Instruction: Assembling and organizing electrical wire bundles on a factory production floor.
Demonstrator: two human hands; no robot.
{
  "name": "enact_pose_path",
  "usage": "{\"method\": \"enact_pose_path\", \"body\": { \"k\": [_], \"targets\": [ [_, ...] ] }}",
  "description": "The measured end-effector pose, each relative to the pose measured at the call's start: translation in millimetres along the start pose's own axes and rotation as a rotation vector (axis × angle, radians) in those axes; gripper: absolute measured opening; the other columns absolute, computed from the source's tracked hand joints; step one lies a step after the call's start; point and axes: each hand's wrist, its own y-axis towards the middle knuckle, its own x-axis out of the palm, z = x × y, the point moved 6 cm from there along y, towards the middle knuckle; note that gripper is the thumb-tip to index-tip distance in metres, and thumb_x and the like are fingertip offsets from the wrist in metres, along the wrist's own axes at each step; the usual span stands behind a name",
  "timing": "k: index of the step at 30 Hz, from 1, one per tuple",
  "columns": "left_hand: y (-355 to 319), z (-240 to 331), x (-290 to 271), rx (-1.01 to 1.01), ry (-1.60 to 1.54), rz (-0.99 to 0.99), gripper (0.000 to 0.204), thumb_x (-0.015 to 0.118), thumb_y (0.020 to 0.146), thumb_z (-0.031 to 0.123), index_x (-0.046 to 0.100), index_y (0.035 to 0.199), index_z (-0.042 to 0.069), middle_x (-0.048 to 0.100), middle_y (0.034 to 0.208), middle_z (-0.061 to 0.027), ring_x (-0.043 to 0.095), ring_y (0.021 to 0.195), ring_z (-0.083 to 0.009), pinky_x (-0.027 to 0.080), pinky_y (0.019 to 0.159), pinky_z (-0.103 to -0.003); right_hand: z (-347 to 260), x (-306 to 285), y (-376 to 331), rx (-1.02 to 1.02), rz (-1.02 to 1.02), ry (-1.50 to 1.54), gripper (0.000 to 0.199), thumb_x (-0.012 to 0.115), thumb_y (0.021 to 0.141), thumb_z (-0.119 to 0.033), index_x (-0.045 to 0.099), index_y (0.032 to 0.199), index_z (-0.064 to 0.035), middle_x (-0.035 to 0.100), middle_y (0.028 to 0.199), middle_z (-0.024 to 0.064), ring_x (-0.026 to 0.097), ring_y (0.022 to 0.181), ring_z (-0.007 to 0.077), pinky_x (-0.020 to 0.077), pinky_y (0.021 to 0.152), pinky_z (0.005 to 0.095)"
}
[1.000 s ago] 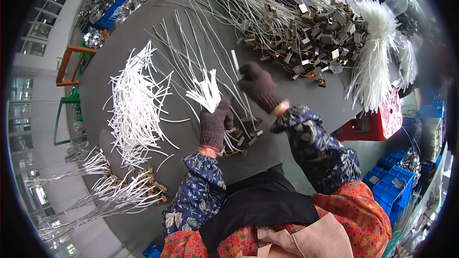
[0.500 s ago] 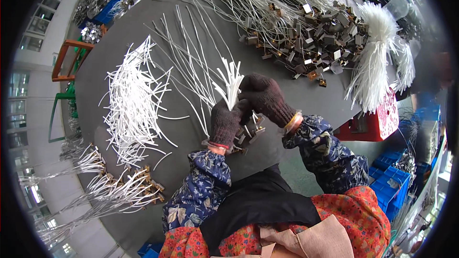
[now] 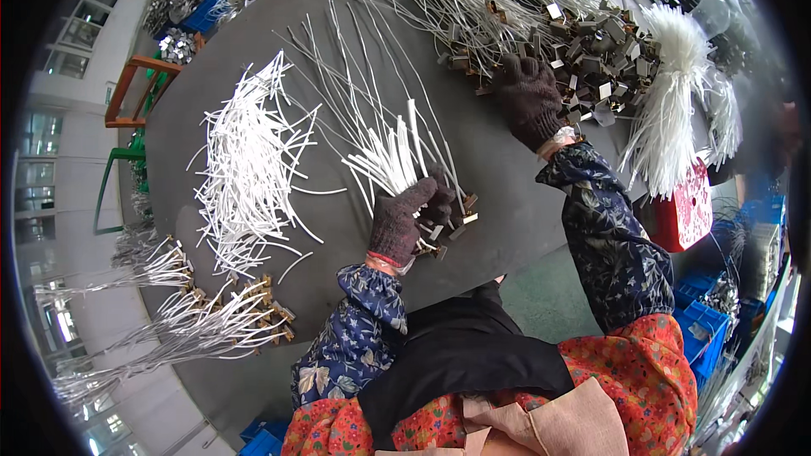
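Note:
My left hand [image 3: 404,221], in a dark knitted glove, is closed round a bundle of white sleeves [image 3: 390,160] standing up out of the fist. Thin wires run beyond the sleeves over the table, and small metal blocks [image 3: 460,218] show beside and below the hand. My right hand [image 3: 527,103], gloved the same way, is stretched out at the near left edge of a pile of metal blocks with wires [image 3: 591,55]. Its fingers look apart; their tips are partly lost against the dark blocks, and I see nothing held.
Loose white sleeves [image 3: 253,169] lie heaped on the dark table [image 3: 338,236], left of my left hand. Wired bundles [image 3: 228,321] sit at its lower left edge. A bunch of translucent strands [image 3: 672,110] hangs beside a red box [image 3: 684,211]. Blue crates [image 3: 701,333] stand lower right.
My right hand has left the sleeve bundle and moved up and right to the pile of blocks. My left hand keeps the bundle, now tilted further left, with its sleeves more fanned out.

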Motion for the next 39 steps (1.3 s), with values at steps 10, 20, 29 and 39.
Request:
{"method": "enact_pose_path", "body": {
  "k": [10, 20, 29, 39],
  "targets": [
    [1, -30, 26, -0.066, -0.116, -0.022, 0.021, 0.059, 0.093, 0.017, 0.059, 0.105, 0.000, 0.063, 0.096, -0.0102, 0.064, 0.081, -0.0217, 0.055, 0.071, -0.033, 7, -35, -148, 0.739, -0.734, 1.097, 0.017, 0.064, 0.084, -0.021, 0.062, 0.090, -0.0064, 0.058, 0.070, 0.0031, 0.055, 0.059, 0.0125, 0.0449, 0.055, 0.0262],
    [31, -74, 85, -0.052, -0.062, -0.046, 0.026, 0.062, 0.092, 0.026, 0.064, 0.102, 0.002, 0.067, 0.087, -0.0085, 0.065, 0.071, -0.0194, 0.051, 0.063, -0.032, 79, -69, -500, 0.212, -0.993, 0.871, 0.028, 0.064, 0.085, -0.030, 0.059, 0.081, -0.0031, 0.059, 0.064, 0.0098, 0.055, 0.052, 0.0152, 0.0444, 0.049, 0.0338],
    [35, 26, 53, 0.382, -0.035, 0.062, 0.019, 0.065, 0.089, 0.016, 0.064, 0.097, -0.001, 0.066, 0.087, -0.0109, 0.065, 0.075, -0.0201, 0.057, 0.068, -0.036, 114, -107, -529, 1.103, -1.247, 0.846, 0.032, 0.064, 0.085, -0.036, 0.063, 0.081, -0.0037, 0.062, 0.067, 0.0049, 0.055, 0.054, 0.0138, 0.0431, 0.047, 0.0302],
    [19, 67, 15, 0.479, -0.161, 0.137, 0.023, 0.066, 0.089, 0.018, 0.063, 0.101, -0.002, 0.066, 0.086, -0.0116, 0.065, 0.070, -0.0209, 0.057, 0.062, -0.036, 110, -87, -507, 0.859, -1.205, 0.887, 0.030, 0.068, 0.082, -0.032, 0.065, 0.082, -0.0023, 0.062, 0.068, 0.0041, 0.055, 0.056, 0.0132, 0.0433, 0.050, 0.0288]
  ]
}}
